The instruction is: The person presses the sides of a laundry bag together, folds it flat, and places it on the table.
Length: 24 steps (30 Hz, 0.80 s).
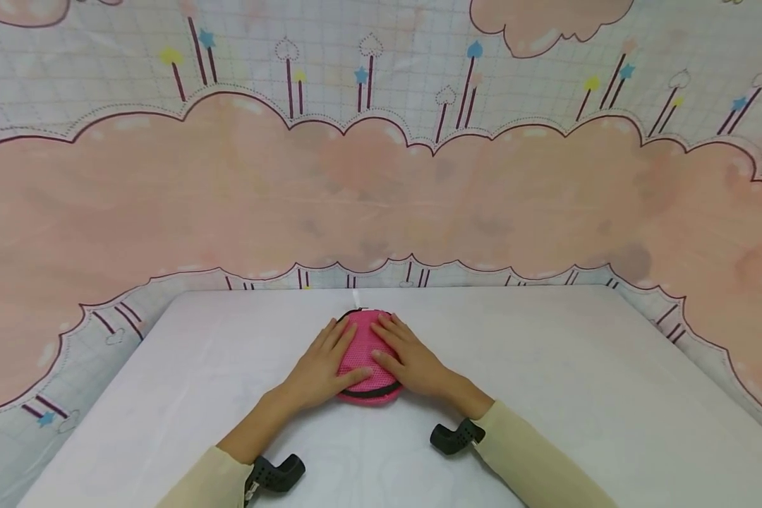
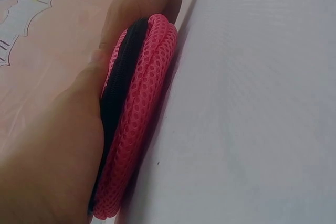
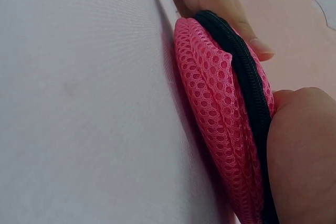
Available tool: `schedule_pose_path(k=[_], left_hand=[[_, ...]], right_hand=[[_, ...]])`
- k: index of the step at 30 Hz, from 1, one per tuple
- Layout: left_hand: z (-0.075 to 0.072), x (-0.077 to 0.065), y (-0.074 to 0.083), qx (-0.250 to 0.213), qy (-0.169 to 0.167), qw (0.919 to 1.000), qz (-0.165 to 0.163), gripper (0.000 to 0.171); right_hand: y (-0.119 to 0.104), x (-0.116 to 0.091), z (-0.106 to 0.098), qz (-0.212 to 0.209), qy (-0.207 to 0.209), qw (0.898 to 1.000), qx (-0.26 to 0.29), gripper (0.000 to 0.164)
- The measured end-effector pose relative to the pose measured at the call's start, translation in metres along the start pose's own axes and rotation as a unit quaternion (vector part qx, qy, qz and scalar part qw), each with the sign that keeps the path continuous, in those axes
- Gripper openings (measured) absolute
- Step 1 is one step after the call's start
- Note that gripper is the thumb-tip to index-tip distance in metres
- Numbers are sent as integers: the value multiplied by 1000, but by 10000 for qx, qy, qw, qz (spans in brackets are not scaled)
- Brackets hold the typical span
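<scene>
A round pink mesh zip pouch [image 1: 362, 346] lies on the white table in the head view. My left hand [image 1: 314, 370] rests on its left part, fingers spread forward and the thumb across its near side. From the right, my right hand [image 1: 419, 360] lies over it with the fingers extended. Both wrist views give the pouch edge-on: a black zipper [image 2: 122, 77] runs round its rim, and mesh [image 3: 210, 98] bulges beneath it. What the pouch contains, if anything, is hidden.
The white table [image 1: 546, 367] extends to both sides of the pouch. Behind it hangs a backdrop [image 1: 381, 197] printed with peach clouds. A white tab [image 1: 357, 299] shows at the pouch's far edge. Black wrist devices [image 1: 457, 436] sit at both cuffs.
</scene>
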<state>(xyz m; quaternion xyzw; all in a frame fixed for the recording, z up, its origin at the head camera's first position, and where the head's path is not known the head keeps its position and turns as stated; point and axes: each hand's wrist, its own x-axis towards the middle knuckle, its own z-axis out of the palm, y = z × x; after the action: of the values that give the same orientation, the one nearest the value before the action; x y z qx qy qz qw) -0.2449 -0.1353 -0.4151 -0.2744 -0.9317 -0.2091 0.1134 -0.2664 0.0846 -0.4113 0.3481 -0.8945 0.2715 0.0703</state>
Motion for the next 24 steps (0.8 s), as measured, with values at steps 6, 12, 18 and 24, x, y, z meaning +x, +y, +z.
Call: schedule_pose_path(k=[6, 12, 18, 24], left_hand=[[2, 2, -3, 44, -13, 10000, 41, 86], [4, 8, -6, 64, -36, 10000, 65, 88], [3, 15, -5, 87, -35, 9999, 43, 88], [-8, 7, -3, -241, 52, 9995, -221, 88]], right_hand=[[2, 1, 1, -18, -20, 10000, 4, 58], [6, 3, -2, -17, -4, 10000, -26, 58], [9, 6, -5, 31, 39, 10000, 72, 58], [5, -1, -17, 218, 43, 9986, 478, 61]])
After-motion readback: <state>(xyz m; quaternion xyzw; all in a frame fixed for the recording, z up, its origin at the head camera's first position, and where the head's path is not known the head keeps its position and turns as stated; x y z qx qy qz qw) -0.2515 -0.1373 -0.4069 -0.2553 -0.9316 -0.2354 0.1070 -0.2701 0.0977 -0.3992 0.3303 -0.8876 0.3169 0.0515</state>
